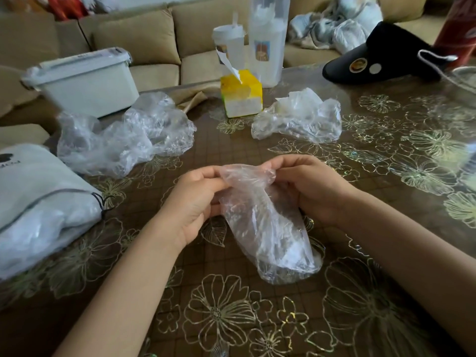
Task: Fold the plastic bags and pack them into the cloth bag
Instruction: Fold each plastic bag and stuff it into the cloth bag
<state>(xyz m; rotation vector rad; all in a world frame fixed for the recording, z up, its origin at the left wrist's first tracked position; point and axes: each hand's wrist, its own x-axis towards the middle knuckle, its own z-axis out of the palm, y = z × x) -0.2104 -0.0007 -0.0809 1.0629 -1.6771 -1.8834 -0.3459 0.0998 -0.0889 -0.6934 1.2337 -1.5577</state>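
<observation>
Clear plastic bag [265,228], wrinkled, top edge pinched btw left hand [195,202] & right hand [311,191], lower end trailing toward viewer. Crumpled bag pile [123,140] back left; another crumpled bag [298,119] back ctr. White cloth bag [38,202] w/ dark drawstring, bulging, at left edge.

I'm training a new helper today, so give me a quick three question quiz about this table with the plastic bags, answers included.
1. True or false: the left hand and the right hand both pinch the same plastic bag.
2. The cloth bag lies: A, to the person's left; B, to the person's right; C, on the sofa.
3. What colour is the top of the tissue box?
Key: 1 true; 2 A; 3 yellow.
</observation>
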